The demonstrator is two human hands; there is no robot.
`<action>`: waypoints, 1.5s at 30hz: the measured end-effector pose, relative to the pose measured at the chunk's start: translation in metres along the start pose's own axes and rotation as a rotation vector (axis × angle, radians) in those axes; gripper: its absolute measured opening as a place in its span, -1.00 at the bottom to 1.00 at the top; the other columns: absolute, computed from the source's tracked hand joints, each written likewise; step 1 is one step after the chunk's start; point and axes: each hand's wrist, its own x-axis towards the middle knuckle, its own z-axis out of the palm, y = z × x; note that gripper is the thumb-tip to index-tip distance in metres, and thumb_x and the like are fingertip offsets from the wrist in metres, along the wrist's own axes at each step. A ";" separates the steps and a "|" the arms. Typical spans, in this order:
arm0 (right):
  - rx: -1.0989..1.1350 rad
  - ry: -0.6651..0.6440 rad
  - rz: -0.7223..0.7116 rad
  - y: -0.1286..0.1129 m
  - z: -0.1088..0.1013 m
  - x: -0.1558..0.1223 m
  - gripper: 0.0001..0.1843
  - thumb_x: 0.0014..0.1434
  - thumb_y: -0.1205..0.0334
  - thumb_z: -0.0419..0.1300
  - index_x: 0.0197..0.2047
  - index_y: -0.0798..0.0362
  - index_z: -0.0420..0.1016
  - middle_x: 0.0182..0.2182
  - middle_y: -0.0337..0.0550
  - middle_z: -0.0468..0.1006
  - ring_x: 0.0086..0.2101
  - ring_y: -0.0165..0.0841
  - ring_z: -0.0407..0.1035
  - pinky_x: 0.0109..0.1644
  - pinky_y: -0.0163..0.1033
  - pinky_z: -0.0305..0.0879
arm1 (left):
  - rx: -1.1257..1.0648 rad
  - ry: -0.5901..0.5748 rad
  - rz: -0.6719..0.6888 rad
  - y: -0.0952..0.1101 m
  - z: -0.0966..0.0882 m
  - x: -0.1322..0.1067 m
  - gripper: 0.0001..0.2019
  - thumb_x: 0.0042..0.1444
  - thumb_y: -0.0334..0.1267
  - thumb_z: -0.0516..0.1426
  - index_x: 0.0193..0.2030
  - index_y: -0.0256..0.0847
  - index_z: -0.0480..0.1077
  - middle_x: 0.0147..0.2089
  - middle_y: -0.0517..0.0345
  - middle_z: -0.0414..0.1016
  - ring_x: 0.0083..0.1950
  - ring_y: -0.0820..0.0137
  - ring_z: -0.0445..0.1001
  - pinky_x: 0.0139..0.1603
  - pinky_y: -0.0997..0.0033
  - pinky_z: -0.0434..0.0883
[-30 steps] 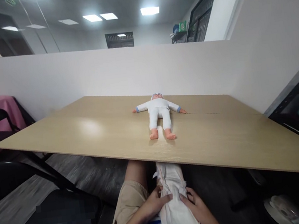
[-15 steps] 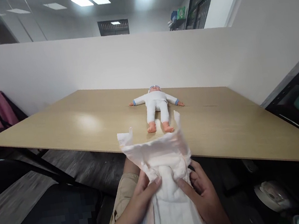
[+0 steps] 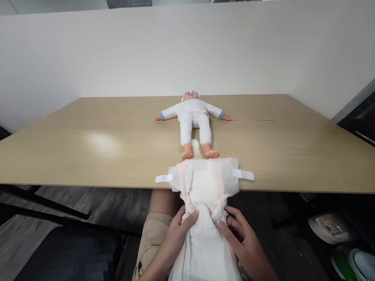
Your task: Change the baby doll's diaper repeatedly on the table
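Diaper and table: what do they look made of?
The diaper looks like soft matte white nonwoven padding: it crumples, drapes off the edge, has tape tabs. The table looks like satin wood-grain laminate, perhaps veneer: fine grain, soft lamp glare.

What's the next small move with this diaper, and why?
Probably slide the diaper further onto the table, toward the doll. Only its tabbed end lies on the edge, just short of the doll's feet; the rest hangs off, gripped by left hand and right hand.

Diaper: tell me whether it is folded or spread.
Spread. The diaper has its far end flat on the table, both tape tabs out sideways; left hand and right hand grip its middle.
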 end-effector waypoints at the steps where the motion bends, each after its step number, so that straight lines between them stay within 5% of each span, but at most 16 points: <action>1: -0.073 0.033 -0.039 0.003 -0.003 -0.001 -0.30 0.31 -0.35 0.42 0.23 0.01 0.48 -0.32 -0.18 0.65 -0.25 -0.18 0.59 -0.13 -0.13 0.52 | -0.003 -0.009 -0.018 -0.001 0.000 -0.001 -0.35 0.18 0.10 0.49 0.30 -0.18 0.57 0.28 -0.13 0.71 0.29 -0.03 0.69 0.32 0.11 0.60; 5: -0.343 0.275 -0.274 0.000 -0.010 -0.004 -0.47 0.36 -0.23 0.38 0.15 -0.02 0.48 -0.31 -0.22 0.54 -0.33 -0.24 0.47 -0.23 -0.14 0.49 | 0.002 -0.021 -0.053 -0.002 -0.001 -0.009 -0.40 0.17 0.08 0.50 0.23 -0.17 0.55 0.30 -0.13 0.69 0.32 -0.04 0.66 0.32 0.12 0.57; 8: -0.534 0.363 -0.515 -0.026 -0.007 -0.001 -0.62 0.43 -0.07 0.35 0.15 -0.06 0.49 -0.13 -0.09 0.60 -0.18 -0.18 0.51 -0.04 -0.04 0.53 | 0.024 -0.010 -0.051 0.000 -0.002 -0.015 -0.33 0.15 0.07 0.52 0.28 -0.15 0.49 0.31 -0.13 0.68 0.32 -0.04 0.65 0.34 0.09 0.55; 11: -0.737 0.152 -0.696 -0.058 0.004 0.017 -0.73 0.51 0.04 0.25 0.19 -0.10 0.58 0.13 0.03 0.64 0.15 -0.03 0.50 0.31 0.14 0.45 | 0.089 -0.016 -0.013 0.004 0.000 -0.017 -0.24 0.10 0.03 0.55 0.35 -0.14 0.41 0.35 -0.15 0.64 0.37 -0.04 0.62 0.38 0.03 0.53; 16: -0.978 -0.173 -0.697 -0.076 0.034 0.081 -0.42 0.57 -0.06 0.17 0.50 -0.01 0.46 0.54 0.08 0.38 0.54 0.03 0.16 0.63 0.25 0.12 | 0.110 -0.059 0.008 0.011 0.005 -0.020 -0.16 0.06 0.02 0.58 0.40 -0.14 0.38 0.43 -0.22 0.56 0.45 -0.09 0.53 0.43 -0.04 0.50; 20: -1.078 -0.216 -0.626 -0.062 0.049 0.121 -0.41 0.62 -0.03 0.07 0.57 -0.01 0.42 0.59 0.04 0.32 0.58 -0.01 0.11 0.67 0.29 -0.03 | 0.384 -0.089 0.121 0.034 -0.001 -0.037 -0.38 0.34 0.13 0.38 0.43 -0.06 0.45 0.45 -0.09 0.55 0.47 -0.03 0.50 0.50 -0.01 0.44; 24: -1.109 -0.186 -0.656 -0.053 0.050 0.128 -0.39 0.64 -0.04 0.03 0.60 -0.04 0.37 0.64 -0.01 0.23 0.60 -0.02 0.06 0.68 0.27 -0.05 | 0.868 -0.121 0.275 0.082 -0.014 -0.037 -0.52 0.48 0.03 0.25 0.45 0.02 0.50 0.30 0.00 0.65 0.30 0.06 0.59 0.44 0.08 0.47; 29: -1.150 -0.195 -0.642 -0.055 0.049 0.125 -0.36 0.64 -0.09 0.02 0.63 -0.06 0.31 0.65 -0.03 0.20 0.61 -0.02 0.02 0.67 0.28 -0.05 | 1.141 -0.051 0.812 0.150 -0.025 0.051 -0.53 0.43 -0.35 0.12 0.44 -0.20 0.40 0.29 -0.14 0.60 0.18 0.15 0.60 0.32 0.07 0.52; 32: -1.162 -0.201 -0.645 -0.056 0.049 0.126 -0.35 0.64 -0.09 0.02 0.65 -0.08 0.30 0.65 -0.03 0.20 0.62 0.00 0.02 0.67 0.31 -0.03 | 1.514 -0.078 0.992 0.184 -0.022 0.124 -0.30 0.19 -0.62 0.09 0.49 -0.26 0.36 0.49 -0.26 0.43 0.45 0.02 0.42 0.51 -0.08 0.35; 35: -1.154 -0.199 -0.659 -0.053 0.049 0.127 -0.35 0.63 -0.08 0.02 0.65 -0.09 0.28 0.64 -0.04 0.21 0.61 0.01 0.04 0.67 0.33 -0.02 | 1.816 -0.338 1.050 0.206 -0.009 0.184 -0.04 0.00 -0.71 0.16 0.58 -0.07 0.32 0.70 -0.20 0.17 0.65 -0.19 0.18 0.58 -0.23 0.18; 38: -1.124 -0.185 -0.682 -0.049 0.048 0.130 -0.34 0.62 -0.06 0.04 0.67 -0.12 0.25 0.63 -0.06 0.24 0.60 0.04 0.07 0.66 0.36 0.01 | 1.909 -0.713 1.061 0.212 0.009 0.222 0.06 -0.15 -0.72 0.26 0.53 0.13 0.41 0.73 0.08 0.18 0.71 -0.19 0.09 0.62 -0.11 0.09; 40: -1.095 -0.175 -0.693 -0.045 0.047 0.131 -0.33 0.60 -0.04 0.07 0.68 -0.15 0.24 0.62 -0.07 0.27 0.59 0.06 0.10 0.64 0.39 0.04 | 1.945 -0.846 1.050 0.207 0.021 0.238 0.03 -0.17 -0.68 0.31 0.48 0.17 0.46 0.71 0.19 0.24 0.68 -0.13 0.14 0.58 0.03 0.14; 45: -1.047 -0.208 -0.676 -0.041 0.043 0.133 -0.30 0.56 -0.05 0.15 0.68 -0.24 0.23 0.62 -0.14 0.25 0.57 0.10 0.15 0.62 0.41 0.10 | 2.060 -0.847 1.152 0.193 0.038 0.249 -0.38 0.05 -0.44 0.35 0.28 0.03 0.57 0.38 -0.02 0.61 0.31 -0.11 0.40 0.35 0.04 0.27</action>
